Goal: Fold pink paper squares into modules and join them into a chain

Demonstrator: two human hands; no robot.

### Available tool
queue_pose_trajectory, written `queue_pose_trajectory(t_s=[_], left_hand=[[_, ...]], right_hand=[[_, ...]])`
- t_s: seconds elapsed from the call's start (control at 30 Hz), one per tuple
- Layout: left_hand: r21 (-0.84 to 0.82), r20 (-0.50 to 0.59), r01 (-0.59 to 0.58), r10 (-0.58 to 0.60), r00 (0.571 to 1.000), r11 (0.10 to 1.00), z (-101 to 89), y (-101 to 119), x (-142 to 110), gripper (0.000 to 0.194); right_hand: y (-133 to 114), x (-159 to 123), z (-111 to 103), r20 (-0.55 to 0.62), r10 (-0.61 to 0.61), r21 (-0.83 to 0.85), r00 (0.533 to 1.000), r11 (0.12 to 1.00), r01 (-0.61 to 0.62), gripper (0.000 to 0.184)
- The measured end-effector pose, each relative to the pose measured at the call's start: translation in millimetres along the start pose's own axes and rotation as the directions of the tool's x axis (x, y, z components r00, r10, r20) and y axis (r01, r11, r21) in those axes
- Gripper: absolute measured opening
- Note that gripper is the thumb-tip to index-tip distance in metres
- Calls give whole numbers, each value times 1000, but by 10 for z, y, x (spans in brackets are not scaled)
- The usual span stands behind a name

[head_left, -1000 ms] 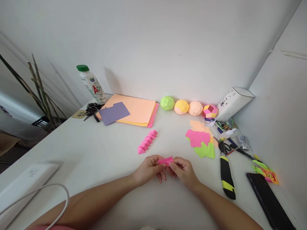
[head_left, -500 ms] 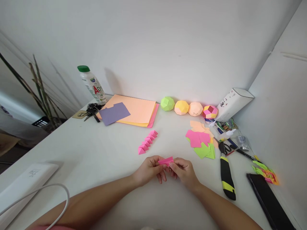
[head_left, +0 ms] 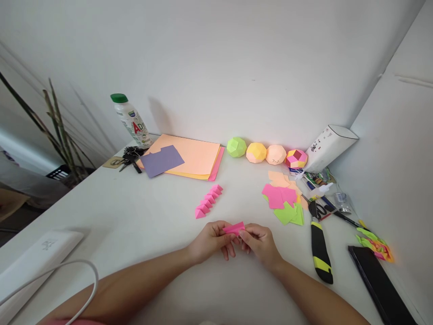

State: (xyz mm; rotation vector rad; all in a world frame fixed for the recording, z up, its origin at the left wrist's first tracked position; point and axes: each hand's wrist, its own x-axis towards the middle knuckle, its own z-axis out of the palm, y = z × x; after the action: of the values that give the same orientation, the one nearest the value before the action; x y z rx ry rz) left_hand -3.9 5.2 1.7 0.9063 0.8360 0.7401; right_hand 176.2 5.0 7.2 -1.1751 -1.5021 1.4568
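Between my two hands is a small folded piece of pink paper (head_left: 234, 229), raised just above the table. My left hand (head_left: 212, 240) pinches its left end, the thumb pressed on the near side and the lower fingers hanging loose. At the other end, my right hand (head_left: 261, 243) grips it between thumb and fingers. Part of the paper is hidden behind the thumbs. Just beyond my left hand lies a slanting row of folded pink paper units (head_left: 209, 201), several of them nested together.
Pink paper pieces (head_left: 279, 196) and green ones (head_left: 289, 212) lie to the right, near a black-and-yellow utility knife (head_left: 320, 250) and a black case (head_left: 380, 282). Several paper polyhedra (head_left: 256, 152) line the wall. Paper sheets (head_left: 192, 153) and a bottle (head_left: 133, 122) stand back left; a white power strip (head_left: 37, 262) sits front left.
Both hands keep the same hold on the pink paper and barely move. The whole view has shifted very slightly.
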Motion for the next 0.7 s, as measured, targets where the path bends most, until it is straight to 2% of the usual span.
queue_pose_trajectory(t_s=[0.2,0.43,0.7], left_hand=[[60,18,32,-33,999,998,26,21,-22,33],[134,-18,73,-72,997,988,53,52,-43,37],[200,-31,43,-37,999,979,77,22,-70,36]], right_hand=[[8,2,-6,1,-31,-31,1000,999,31,30],[-6,0,-1,9,-41,-42,999,998,41,30],[-40,-6,24,25,-26,-55,999,998,28,28]])
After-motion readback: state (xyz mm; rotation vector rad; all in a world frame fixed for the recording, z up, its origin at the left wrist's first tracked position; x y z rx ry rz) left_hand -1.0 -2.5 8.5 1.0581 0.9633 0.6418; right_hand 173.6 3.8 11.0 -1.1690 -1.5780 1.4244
